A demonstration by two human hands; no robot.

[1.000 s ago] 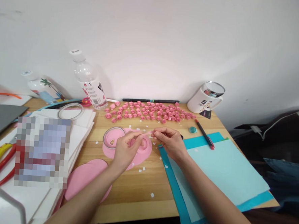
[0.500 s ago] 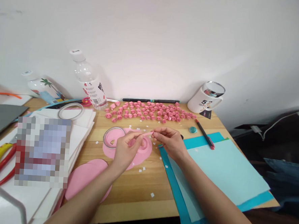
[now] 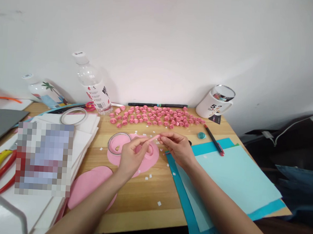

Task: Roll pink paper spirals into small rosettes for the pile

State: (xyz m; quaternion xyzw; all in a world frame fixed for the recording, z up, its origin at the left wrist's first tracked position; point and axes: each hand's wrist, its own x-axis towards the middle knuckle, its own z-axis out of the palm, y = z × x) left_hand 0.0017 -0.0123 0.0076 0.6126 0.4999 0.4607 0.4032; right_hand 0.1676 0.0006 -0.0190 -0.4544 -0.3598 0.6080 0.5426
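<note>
A thin pink paper strip [image 3: 153, 138] stretches between my two hands above the table. My left hand [image 3: 133, 153] pinches its left end between thumb and fingers. At the other end, my right hand [image 3: 176, 146] is closed on the strip with its fingertips. Beneath the hands lie pink paper pieces [image 3: 151, 159], partly hidden by my left hand. A roll of tape [image 3: 109, 146] rests on them, just left of that hand. Behind the hands, many small rolled pink paper roses [image 3: 146, 115] are spread near the wall.
Pink paper circles [image 3: 88, 183] lie front left, beside white sheets [image 3: 84, 151] and red-and-yellow-handled tools [image 3: 2, 171]. Blue paper [image 3: 232, 174] covers the right side. A bottle [image 3: 94, 88], a white mug [image 3: 210, 104] and a pen [image 3: 213, 140] stand or lie farther back.
The right end of the pink strip has risen slightly, so it slants more between my hands. Both hands stay almost in place.
</note>
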